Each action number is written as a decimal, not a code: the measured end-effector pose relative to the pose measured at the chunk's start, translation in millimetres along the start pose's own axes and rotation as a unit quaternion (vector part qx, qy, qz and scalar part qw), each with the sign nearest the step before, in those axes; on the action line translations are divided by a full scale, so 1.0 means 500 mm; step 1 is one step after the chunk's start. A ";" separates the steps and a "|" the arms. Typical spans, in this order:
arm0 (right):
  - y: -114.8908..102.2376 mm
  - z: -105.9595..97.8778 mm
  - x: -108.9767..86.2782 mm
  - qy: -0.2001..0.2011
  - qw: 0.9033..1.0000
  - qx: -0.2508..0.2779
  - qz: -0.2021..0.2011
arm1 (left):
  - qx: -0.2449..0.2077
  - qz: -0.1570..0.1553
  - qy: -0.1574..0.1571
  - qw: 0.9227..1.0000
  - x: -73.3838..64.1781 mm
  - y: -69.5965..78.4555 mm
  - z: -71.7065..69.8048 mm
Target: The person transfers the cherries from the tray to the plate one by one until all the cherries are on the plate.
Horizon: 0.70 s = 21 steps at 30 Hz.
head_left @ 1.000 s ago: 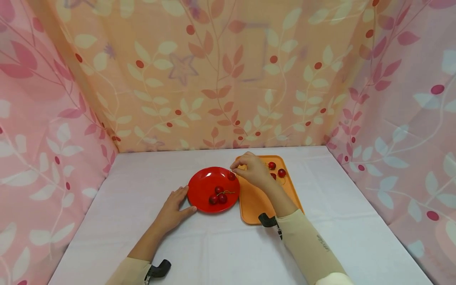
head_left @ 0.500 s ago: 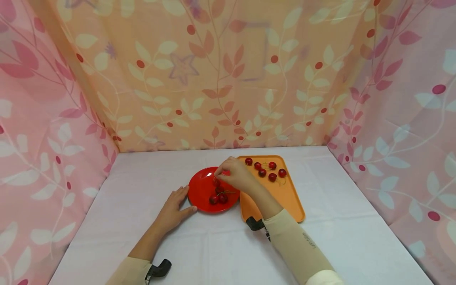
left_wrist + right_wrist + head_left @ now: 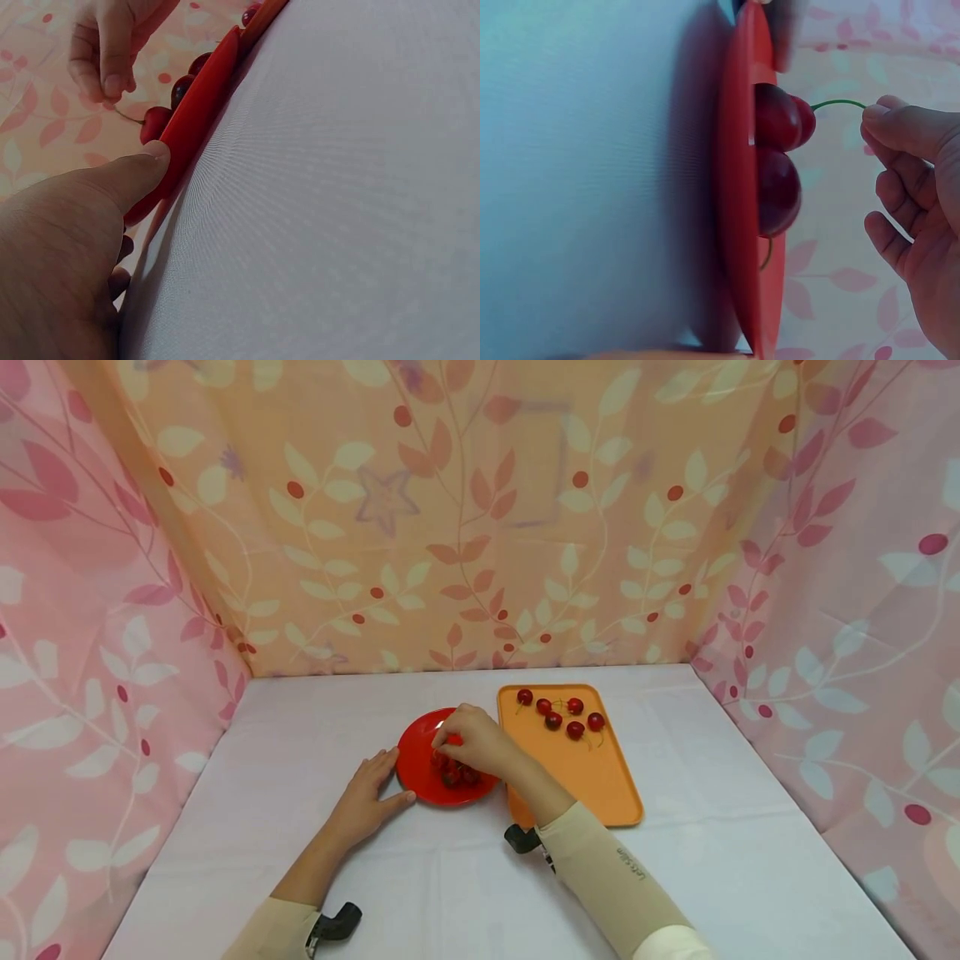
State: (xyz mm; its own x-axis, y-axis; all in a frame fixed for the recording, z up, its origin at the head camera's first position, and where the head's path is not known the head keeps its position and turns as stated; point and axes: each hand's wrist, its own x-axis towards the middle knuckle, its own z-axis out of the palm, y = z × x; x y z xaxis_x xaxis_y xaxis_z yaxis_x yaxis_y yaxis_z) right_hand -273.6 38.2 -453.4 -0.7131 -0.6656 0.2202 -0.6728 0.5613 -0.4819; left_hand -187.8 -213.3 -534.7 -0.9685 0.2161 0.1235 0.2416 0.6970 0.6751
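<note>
A red plate [image 3: 414,781] lies on the white cloth, holding several dark red cherries [image 3: 778,191]. My right hand [image 3: 480,742] is over the plate, thumb and forefinger pinching the green stem [image 3: 840,102] of one cherry [image 3: 155,124]. That cherry hangs low, beside the others and right at the plate's surface in the wrist views. At the plate's left rim rests my left hand [image 3: 362,800], fingers spread and fairly straight, its thumb [image 3: 142,176] touching the rim. In the head view the right hand partly covers the cherries on the plate.
Just right of the plate lies an orange tray [image 3: 577,785], with several cherries [image 3: 553,721] with stems towards its far end. Patterned cloth walls [image 3: 450,568] stand at the back and both sides of the table.
My right hand has moved left from the tray side, carrying a cherry by its stem over the plate and lowering it beside the others. My left hand has stayed at the rim.
</note>
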 end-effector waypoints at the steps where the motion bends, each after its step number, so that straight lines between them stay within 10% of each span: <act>1: 0.000 0.003 0.000 -0.001 1.000 -0.005 -0.001 | 0.000 -0.001 0.000 1.000 0.000 0.001 0.000; 21: -0.009 0.032 0.000 -0.042 0.998 -0.027 -0.023 | -0.007 -0.003 0.000 1.000 0.002 -0.004 0.002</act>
State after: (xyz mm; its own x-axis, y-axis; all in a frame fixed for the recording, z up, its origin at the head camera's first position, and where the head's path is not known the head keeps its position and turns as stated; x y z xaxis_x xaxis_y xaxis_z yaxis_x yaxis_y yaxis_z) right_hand -267.3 27.8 -464.9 -0.6633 -0.7292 0.1682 -0.7159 0.5527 -0.4267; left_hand -189.2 -213.8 -537.0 -0.9700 0.2117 0.1196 0.2349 0.6889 0.6858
